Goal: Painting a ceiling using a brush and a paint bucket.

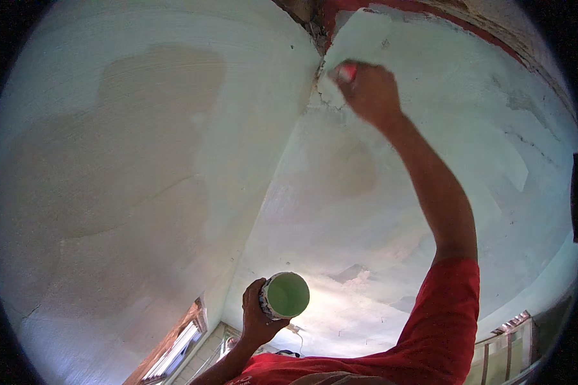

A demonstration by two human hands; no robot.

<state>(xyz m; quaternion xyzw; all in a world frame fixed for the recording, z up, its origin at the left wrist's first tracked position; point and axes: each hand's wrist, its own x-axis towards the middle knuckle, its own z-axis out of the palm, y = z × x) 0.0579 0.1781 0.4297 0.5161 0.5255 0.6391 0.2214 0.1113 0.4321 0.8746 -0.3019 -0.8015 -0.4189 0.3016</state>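
Observation:
My right hand (pixel 369 93), raised high on the right arm, is closed around a blurred red-handled paintbrush (pixel 347 72). The hand hides most of the brush. It is beside the upper end of the corner, against the pale green right wall (pixel 430 96). Lower down, my left hand (pixel 257 317) is wrapped around the side of a small round paint pot (pixel 288 296). The pot's open mouth faces the view and shows light green paint inside. To the left, the other wall (pixel 257 70) is pale green, with a large darker greyish patch.
A cracked, broken edge (pixel 318 32) tops the corner, with a red band (pixel 469 29) along the upper right. At the lower left is a wood-framed window (pixel 176 346). A pale barred frame (pixel 508 350) stands at the lower right.

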